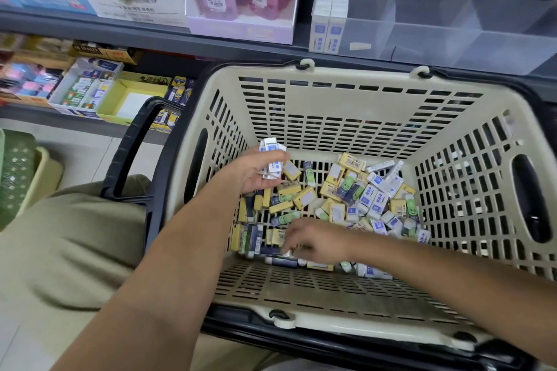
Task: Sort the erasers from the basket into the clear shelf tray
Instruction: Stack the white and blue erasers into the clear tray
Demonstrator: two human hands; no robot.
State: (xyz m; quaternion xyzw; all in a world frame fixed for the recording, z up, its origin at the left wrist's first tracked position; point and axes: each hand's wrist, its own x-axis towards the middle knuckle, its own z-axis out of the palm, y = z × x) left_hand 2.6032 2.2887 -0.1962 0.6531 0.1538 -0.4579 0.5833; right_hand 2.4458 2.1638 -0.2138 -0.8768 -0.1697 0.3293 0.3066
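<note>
Erasers point(355, 199) are lying heaped on the bottom of the basket point(346, 117). Near the basket's left wall we are gripping a bunch of white erasers point(272, 156) in our left hand point(259, 170). Our right hand point(319, 242) is dipping into the heap by the basket's near wall, and blur is hiding whether it is grasping anything. Beyond the basket's far rim, the clear tray point(452, 24) is sitting on a shelf.

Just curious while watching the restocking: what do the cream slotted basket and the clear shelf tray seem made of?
The cream slotted basket looks like moulded matt plastic: even slots, rounded rim. The clear shelf tray is probably glossy acrylic or similar: see-through walls with reflections.
</note>
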